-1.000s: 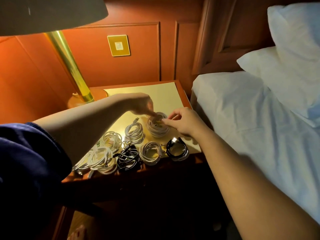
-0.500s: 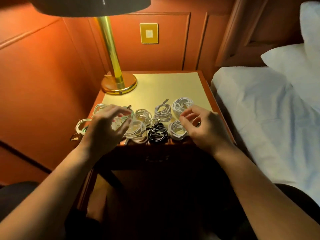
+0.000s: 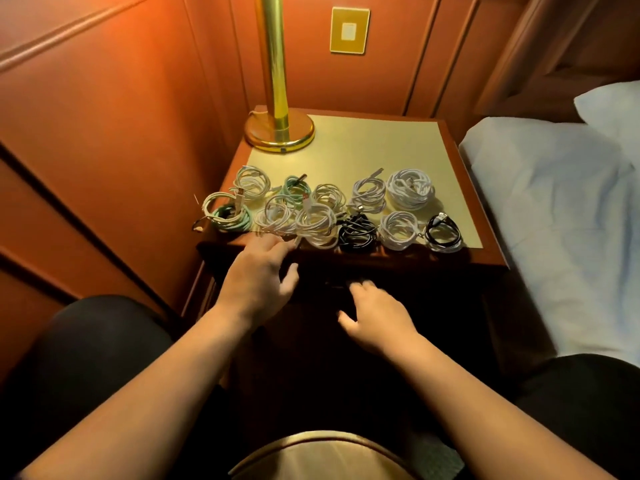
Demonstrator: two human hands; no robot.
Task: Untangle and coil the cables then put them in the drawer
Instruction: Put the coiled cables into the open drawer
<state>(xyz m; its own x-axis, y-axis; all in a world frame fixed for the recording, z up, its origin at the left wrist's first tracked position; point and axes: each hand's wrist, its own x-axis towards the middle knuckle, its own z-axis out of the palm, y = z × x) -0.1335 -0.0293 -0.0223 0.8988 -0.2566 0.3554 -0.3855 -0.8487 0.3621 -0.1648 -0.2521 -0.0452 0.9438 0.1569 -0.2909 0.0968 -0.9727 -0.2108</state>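
Both your hands have dropped off the coiled cables [image 3: 317,223] to the dark drawer front [image 3: 398,271], left hand [image 3: 258,275] and right hand [image 3: 375,315] with fingers loosely apart, gripping nothing.

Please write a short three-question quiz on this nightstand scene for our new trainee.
1. True or false: the left hand is gripping a cable coil.
2. Which coil lies at the right end of the front row? A) the black coil B) a green coil C) a white coil
3. Fill in: the right hand is at the dark front of the nightstand, below the ____.

Key: 1. False; it holds nothing, below the nightstand's front edge. 2. A. 3. cables (all coiled on top; the brass lamp stands at the back left).
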